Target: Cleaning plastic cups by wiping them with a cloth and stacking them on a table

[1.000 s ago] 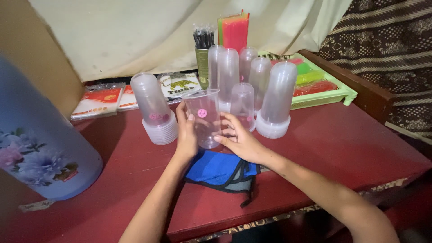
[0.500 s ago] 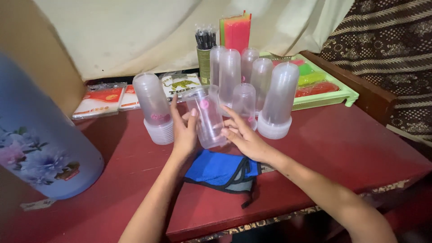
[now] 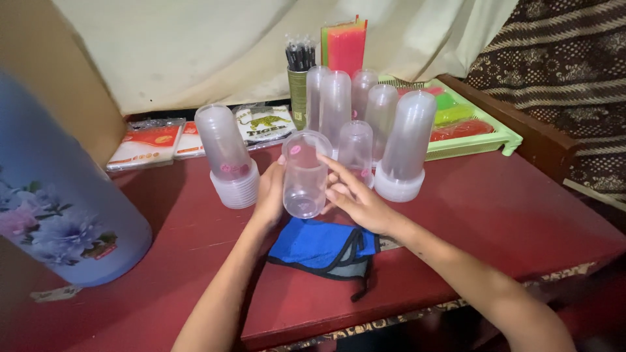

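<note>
Both hands, left hand (image 3: pixel 270 195) and right hand (image 3: pixel 355 199), clasp one clear plastic cup (image 3: pixel 305 173) tilted, steadying it; stacked translucent cups (image 3: pixel 228 160) stand at ten o'clock.

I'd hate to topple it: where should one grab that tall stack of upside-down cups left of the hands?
Probably low on the stack of cups, at its wide bottom rims, with fingers closing from both sides. The stack narrows toward a rounded top and stands free on the red table, so a high grip could tip it.
</note>
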